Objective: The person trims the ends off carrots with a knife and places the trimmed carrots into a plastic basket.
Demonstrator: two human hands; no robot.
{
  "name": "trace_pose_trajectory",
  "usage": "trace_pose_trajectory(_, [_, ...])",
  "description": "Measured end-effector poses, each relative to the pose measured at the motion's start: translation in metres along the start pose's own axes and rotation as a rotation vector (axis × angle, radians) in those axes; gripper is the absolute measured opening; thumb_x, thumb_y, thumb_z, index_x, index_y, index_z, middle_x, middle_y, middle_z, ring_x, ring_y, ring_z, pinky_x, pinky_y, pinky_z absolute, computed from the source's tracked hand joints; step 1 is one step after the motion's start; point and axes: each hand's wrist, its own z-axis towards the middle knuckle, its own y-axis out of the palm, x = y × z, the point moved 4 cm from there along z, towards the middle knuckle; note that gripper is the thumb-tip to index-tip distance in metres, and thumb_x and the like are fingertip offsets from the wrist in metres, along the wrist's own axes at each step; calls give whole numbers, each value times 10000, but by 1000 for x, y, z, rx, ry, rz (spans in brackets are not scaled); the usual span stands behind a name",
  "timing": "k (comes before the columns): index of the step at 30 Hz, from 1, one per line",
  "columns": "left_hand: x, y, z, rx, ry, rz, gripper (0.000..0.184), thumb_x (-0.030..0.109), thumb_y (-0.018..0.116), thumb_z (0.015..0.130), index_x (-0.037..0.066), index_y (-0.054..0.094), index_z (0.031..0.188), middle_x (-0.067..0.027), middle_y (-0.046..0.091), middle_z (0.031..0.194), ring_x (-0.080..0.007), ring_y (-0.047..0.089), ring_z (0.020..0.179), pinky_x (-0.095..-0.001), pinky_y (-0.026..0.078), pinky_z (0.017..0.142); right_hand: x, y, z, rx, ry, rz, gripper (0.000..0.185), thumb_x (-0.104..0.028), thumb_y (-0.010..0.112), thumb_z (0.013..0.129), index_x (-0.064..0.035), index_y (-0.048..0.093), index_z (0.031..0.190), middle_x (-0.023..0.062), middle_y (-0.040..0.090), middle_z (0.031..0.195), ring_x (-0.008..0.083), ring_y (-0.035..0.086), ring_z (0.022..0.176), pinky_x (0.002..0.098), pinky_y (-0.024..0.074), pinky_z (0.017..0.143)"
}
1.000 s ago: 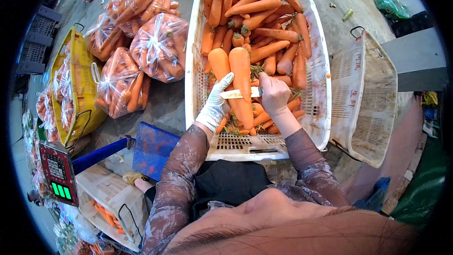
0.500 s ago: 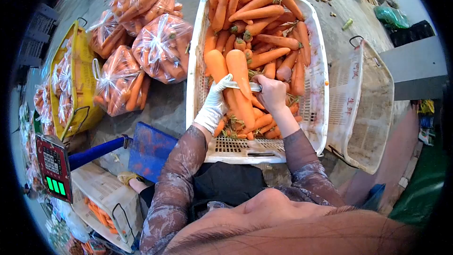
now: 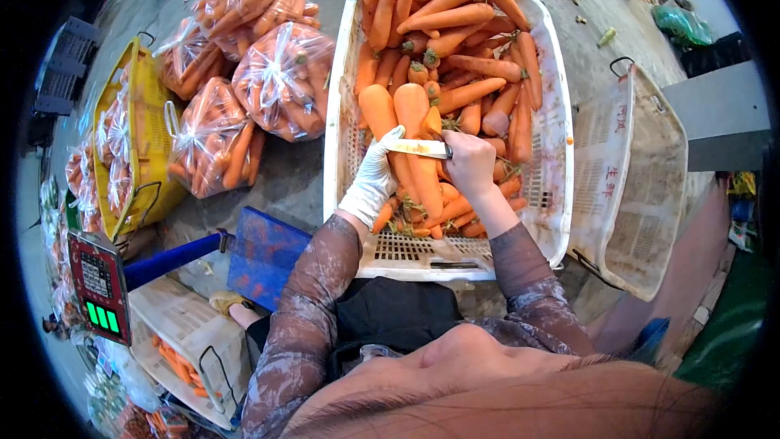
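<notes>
Right hand (image 3: pixel 471 164) clenched round the knife (image 3: pixel 418 148); gloved left hand (image 3: pixel 372 181) curled on big carrots (image 3: pixel 422 175), blade tip right beside its thumb; one slip could slice it!

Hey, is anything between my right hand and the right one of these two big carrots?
Yes, the knife: your right hand grips its handle, and its blade reaches across that carrot, the tip by your gloved left hand.

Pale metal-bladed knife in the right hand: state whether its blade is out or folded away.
Out: the pale metal blade extends from the bare right hand across large orange carrots.
</notes>
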Motion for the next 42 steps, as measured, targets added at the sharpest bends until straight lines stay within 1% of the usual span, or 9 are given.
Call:
trace_pose_trajectory(10, [-5,1,-10,16,16,9,435,158,696,786,29,506,1155,-111,601,1032,-252,609,940,-408,527,839,5,3,-2,146,-10,-137,136,-57,585,689,-84,617,819,61,627,677,213,622,613,341,484,547])
trace_pose_trajectory(12, [-9,-5,-6,1,-35,48,521,207,696,784,20,474,1216,-136,573,1134,-278,558,1058,-461,468,925,9,4,-1,159,37,-144,128,-61,574,711,-103,625,820,64,616,637,230,616,571,356,481,520])
trace_pose_trajectory(13, [-9,-6,-4,-26,-26,53,555,219,701,776,30,457,1238,-139,568,1126,-281,565,1030,-453,477,908,11,4,-1,158,38,-145,128,-61,574,711,-103,625,820,64,616,637,230,616,571,356,481,520])
trace_pose_trajectory(19, [-16,18,-29,-111,-116,241,594,222,703,765,60,433,1268,-120,562,1123,-283,572,999,-421,495,872,59,4,0,52,367,-237,100,-174,612,789,-139,671,862,147,614,643,313,621,603,409,480,530])
trace_pose_trajectory(21, [-21,16,-25,-146,-110,262,573,226,689,780,65,436,1268,-116,567,1120,-278,574,1001,-420,500,863,56,3,-2,55,371,-197,97,-169,617,786,-132,669,859,150,616,656,313,621,607,409,480,536])
trace_pose_trajectory(23, [-20,11,-16,-116,-92,221,563,218,688,782,63,441,1264,-116,570,1121,-278,574,1002,-421,499,866,45,0,0,44,365,-152,95,-164,621,783,-125,668,856,153,617,668,313,621,611,409,479,542])
trace_pose_trajectory(25, [-15,10,-16,-50,-82,116,529,196,686,788,50,461,1243,-120,578,1124,-283,574,1010,-426,497,875,25,-8,5,154,222,-47,93,-142,639,754,-110,661,839,141,618,663,299,623,602,386,483,543])
trace_pose_trajectory(32, [-5,-4,-4,9,-25,-52,428,166,688,795,34,496,1154,-109,602,1017,-253,602,948,-428,530,830,-3,-1,3,65,-63,-54,105,-113,645,711,-97,629,813,82,630,656,227,625,573,334,477,508])
trace_pose_trajectory(42, [-5,4,-14,-25,-13,-17,440,166,703,778,42,504,1150,-110,589,1042,-248,597,954,-423,513,870,5,1,2,80,-43,-88,95,-40,563,687,-97,557,763,61,596,608,226,606,555,349,466,495])
